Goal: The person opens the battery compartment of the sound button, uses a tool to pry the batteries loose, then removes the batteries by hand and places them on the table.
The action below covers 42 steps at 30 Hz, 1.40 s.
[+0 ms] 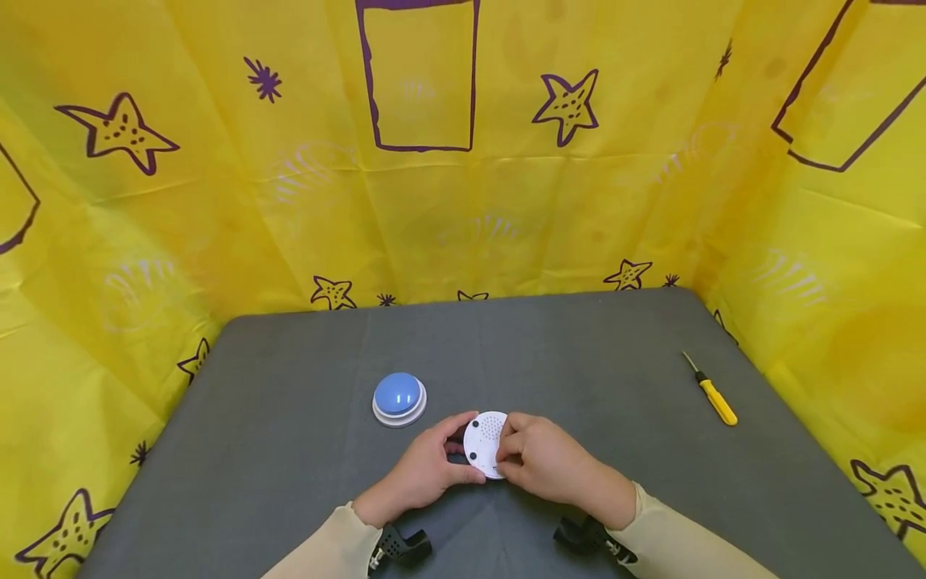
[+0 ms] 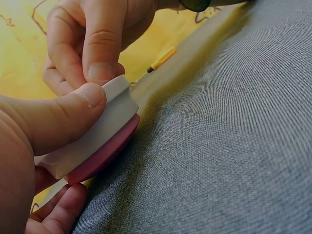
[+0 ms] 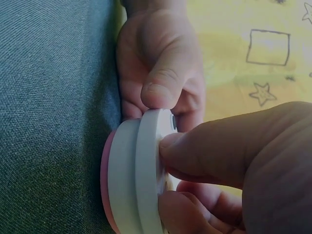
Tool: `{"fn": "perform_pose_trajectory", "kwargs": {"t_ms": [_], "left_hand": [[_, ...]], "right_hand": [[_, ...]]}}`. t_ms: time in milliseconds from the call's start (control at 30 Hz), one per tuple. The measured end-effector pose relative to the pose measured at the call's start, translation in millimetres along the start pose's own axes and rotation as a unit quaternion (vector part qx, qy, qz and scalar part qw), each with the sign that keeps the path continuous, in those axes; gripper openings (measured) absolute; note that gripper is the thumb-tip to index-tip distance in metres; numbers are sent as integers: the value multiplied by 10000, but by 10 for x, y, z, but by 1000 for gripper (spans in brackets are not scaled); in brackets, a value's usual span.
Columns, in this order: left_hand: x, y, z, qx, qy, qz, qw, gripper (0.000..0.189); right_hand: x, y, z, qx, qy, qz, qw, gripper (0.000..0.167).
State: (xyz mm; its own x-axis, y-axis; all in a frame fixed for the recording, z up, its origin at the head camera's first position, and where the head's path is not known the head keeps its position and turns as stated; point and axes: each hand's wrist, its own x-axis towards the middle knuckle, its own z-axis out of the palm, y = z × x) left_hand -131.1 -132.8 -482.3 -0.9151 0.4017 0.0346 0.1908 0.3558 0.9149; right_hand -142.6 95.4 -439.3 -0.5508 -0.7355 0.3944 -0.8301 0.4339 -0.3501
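A round push button, white with a pink dome (image 2: 109, 148), lies upside down between the hands, dome toward the table. Its white underside (image 1: 482, 441) shows small holes and dark round feet. My left hand (image 1: 427, 466) grips the button by its rim, thumb on the near side and fingers on the far side. My right hand (image 1: 542, 458) has curled fingers on the right part of the underside; thumb and index finger pinch there. Those fingers hide whatever small part lies under them. A second push button with a blue dome (image 1: 397, 393) stands upright beyond the left hand.
A screwdriver with a yellow handle (image 1: 719, 402) lies at the right of the dark grey table (image 1: 304, 378). Yellow cloth (image 1: 434, 217) with printed starfish hangs at the back and on both sides. Black camera mounts (image 1: 405, 547) sit on both wrists.
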Motion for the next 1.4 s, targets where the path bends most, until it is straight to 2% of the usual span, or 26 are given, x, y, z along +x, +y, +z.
{"fn": "perform_pose_trajectory", "kwargs": {"t_ms": [400,700,1167,1400], "left_hand": [[10,-2,14,14,43,28,10000,84],[33,2,6,36,68,150,9999,86],[59,11,-1,35,106,126,9999,86],[12,12,14,-53,85,12,9999,86]], "right_hand": [[-6,-38,-6,-298,-52,-84,9995,12],[-2,-70,4,-882,244,-620,9939,15],[0,-36,11,-1126,302,-843,9896,18],[-25,-55,30,-1332,318,-1087,9846,19]]}}
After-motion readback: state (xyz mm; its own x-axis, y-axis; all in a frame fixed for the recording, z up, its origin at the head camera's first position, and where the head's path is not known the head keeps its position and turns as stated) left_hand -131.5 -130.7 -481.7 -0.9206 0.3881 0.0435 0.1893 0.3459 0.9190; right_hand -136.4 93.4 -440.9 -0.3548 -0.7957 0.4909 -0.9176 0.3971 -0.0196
